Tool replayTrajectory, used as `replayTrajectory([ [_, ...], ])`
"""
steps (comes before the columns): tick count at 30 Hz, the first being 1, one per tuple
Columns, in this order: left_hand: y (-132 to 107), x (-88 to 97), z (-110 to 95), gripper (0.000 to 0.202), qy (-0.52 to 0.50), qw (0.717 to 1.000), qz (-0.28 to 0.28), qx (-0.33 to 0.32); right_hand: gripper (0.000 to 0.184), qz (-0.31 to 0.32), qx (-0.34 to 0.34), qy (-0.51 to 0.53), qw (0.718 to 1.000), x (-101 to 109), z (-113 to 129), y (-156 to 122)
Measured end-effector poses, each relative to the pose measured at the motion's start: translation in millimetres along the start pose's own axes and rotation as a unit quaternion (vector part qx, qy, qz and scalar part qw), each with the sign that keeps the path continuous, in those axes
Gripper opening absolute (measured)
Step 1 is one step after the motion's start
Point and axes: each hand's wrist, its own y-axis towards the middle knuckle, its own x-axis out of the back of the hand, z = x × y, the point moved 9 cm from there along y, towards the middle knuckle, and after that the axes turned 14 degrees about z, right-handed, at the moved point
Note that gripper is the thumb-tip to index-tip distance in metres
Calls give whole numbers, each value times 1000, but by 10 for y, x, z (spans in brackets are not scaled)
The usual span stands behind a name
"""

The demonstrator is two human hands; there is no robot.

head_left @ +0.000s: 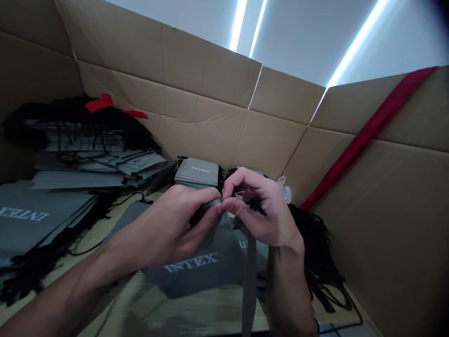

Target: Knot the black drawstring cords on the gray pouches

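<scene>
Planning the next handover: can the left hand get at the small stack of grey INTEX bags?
Probably yes. The left hand sits just in front of the stack, with nothing between them, though it is pinching a grey bag with the right hand.

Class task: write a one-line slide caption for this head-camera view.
Left hand and right hand pinch the top edge of a grey INTEX bag beside stacked bags, between cardboard walls.

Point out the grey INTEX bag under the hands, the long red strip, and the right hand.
Grey INTEX bag (191, 263), head view, on its logo.
Long red strip (368, 135), head view, on its middle.
Right hand (263, 210), head view, on its back.
</scene>
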Motion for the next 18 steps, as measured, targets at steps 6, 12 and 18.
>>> replayTrajectory([
  [6,-4,35,-97,25,11,998,-41,-40,15,17,49,41,998,-21,66,44],
  [12,-46,58,-229,23,30,995,-56,-83,32,54,48,192,979,-137,-110,115],
  [18,-83,88,-273,30,-35,994,-11,-103,41,56,30,277,959,-243,-254,177],
])
